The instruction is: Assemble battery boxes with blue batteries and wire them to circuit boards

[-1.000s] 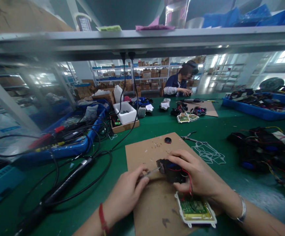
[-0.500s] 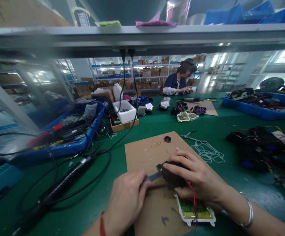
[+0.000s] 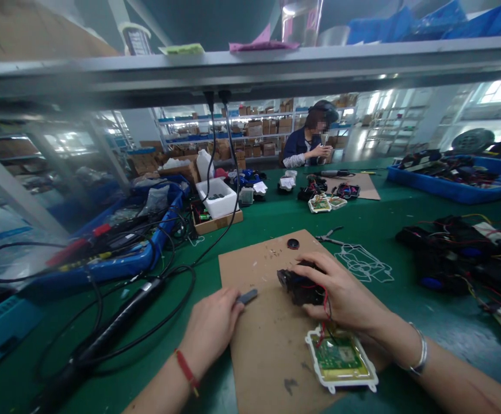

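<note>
My right hand (image 3: 340,296) is closed around a small black module (image 3: 298,286) on a brown cardboard mat (image 3: 271,322). Red wires run from the module down to a green circuit board in a white frame (image 3: 340,361) near me. My left hand (image 3: 211,325) rests at the mat's left edge, fingers closed on a thin grey tool (image 3: 247,296) whose tip points right and lies apart from the module.
A black electric screwdriver with its cable (image 3: 116,322) lies to the left. Beyond it stands a blue tray of tools (image 3: 116,253). Pliers (image 3: 330,236) and a black disc (image 3: 293,244) lie beyond the mat. Black wired parts (image 3: 457,247) pile at right. A person works across the table (image 3: 310,141).
My left hand drew the grey tool back from the module, to the left. My right hand shifted the module slightly up the mat.
</note>
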The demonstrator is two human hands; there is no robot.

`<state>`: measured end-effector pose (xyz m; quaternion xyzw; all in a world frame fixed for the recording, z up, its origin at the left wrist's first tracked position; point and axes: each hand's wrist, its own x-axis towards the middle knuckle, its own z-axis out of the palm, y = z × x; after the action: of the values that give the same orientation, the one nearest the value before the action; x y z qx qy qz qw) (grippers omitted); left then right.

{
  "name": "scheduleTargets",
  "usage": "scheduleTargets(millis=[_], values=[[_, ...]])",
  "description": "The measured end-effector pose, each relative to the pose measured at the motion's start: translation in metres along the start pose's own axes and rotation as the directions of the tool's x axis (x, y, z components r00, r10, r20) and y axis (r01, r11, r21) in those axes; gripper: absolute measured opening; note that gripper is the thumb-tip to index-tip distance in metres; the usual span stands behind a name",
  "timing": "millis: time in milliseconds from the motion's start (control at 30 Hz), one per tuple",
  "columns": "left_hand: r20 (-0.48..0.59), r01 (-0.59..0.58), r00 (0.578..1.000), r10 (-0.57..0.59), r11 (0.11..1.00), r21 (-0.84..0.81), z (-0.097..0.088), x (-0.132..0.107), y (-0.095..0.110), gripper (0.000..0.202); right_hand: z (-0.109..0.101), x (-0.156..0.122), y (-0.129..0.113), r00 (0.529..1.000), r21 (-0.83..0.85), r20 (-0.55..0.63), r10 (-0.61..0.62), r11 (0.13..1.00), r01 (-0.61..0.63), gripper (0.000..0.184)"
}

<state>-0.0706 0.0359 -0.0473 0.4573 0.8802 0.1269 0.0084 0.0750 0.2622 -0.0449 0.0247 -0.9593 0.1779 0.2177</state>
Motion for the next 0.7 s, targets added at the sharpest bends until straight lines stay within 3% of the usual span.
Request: scheduleTargets(millis=[133, 233, 333, 400, 467, 533, 600, 700], values=[[-0.069, -0.020, 0.997, 0.015, 0.998, -0.063, -0.001, 0.004, 0.002, 0.016, 0.005, -0.002, 0.005, 0.998, -0.015, 0.026, -0.062, 0.998, 0.062, 0.065], [-0.107, -0.059, 0.994, 0.022, 0.932, -0.357, 0.000, 0.009, 0.020, 0.035, 0.011, -0.004, 0.003, 0.991, -0.034, 0.056, -0.125, 0.991, 0.127, 0.070], [0.018, -0.029, 0.998, 0.056, 0.735, -0.677, 0.008, 0.013, 0.039, 0.053, 0.013, -0.007, -0.002, 0.974, -0.033, 0.072, -0.215, 0.976, 0.217, 0.068], [0.059, -0.001, 0.995, 0.086, 0.573, -0.819, 0.017, 0.014, 0.047, 0.050, 0.010, -0.008, -0.006, 0.963, 0.005, 0.078, -0.257, 0.966, 0.257, 0.068], [0.076, 0.033, 0.993, 0.085, 0.428, -0.903, 0.025, 0.014, 0.048, 0.043, 0.000, -0.007, -0.007, 0.969, 0.096, 0.062, -0.238, 0.968, 0.232, 0.078], [0.099, 0.073, 0.994, 0.056, 0.348, -0.935, 0.031, 0.014, 0.046, 0.045, -0.012, -0.004, -0.002, 0.988, 0.248, 0.022, -0.153, 0.958, 0.143, 0.092], [0.097, 0.086, 0.995, 0.024, 0.303, -0.949, 0.034, 0.015, 0.045, 0.051, -0.018, -0.001, 0.008, 0.999, 0.470, -0.014, -0.045, 0.882, 0.046, 0.084], [0.062, 0.057, 0.998, 0.021, 0.198, -0.978, 0.038, 0.021, 0.052, 0.057, -0.010, 0.000, 0.022, 0.996, 0.773, -0.021, 0.090, 0.633, -0.041, 0.055]])
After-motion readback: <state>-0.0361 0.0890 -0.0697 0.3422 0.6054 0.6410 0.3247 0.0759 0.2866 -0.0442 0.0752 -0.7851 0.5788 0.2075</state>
